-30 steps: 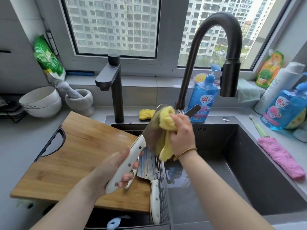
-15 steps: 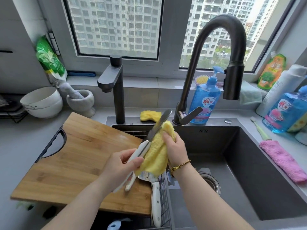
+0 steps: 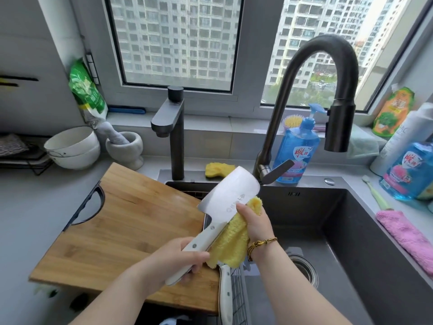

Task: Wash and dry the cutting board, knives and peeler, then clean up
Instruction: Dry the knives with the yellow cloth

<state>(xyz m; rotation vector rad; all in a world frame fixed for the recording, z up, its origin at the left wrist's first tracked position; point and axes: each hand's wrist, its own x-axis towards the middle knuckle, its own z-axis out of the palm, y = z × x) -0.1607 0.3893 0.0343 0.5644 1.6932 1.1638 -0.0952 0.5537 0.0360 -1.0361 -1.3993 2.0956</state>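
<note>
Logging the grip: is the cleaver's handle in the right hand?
No, the left hand grips the cleaver by its handle; the right hand holds a yellow cloth to the blade.

Nothing is fully legible. The blue soap bottle [image 3: 295,146] behind the tall faucet [image 3: 304,90] bears blurred red Chinese characters. The green bag [image 3: 86,92] far left of it bears white ones. The cleaver [image 3: 232,191] in front of it bears a faint stamp.
</note>
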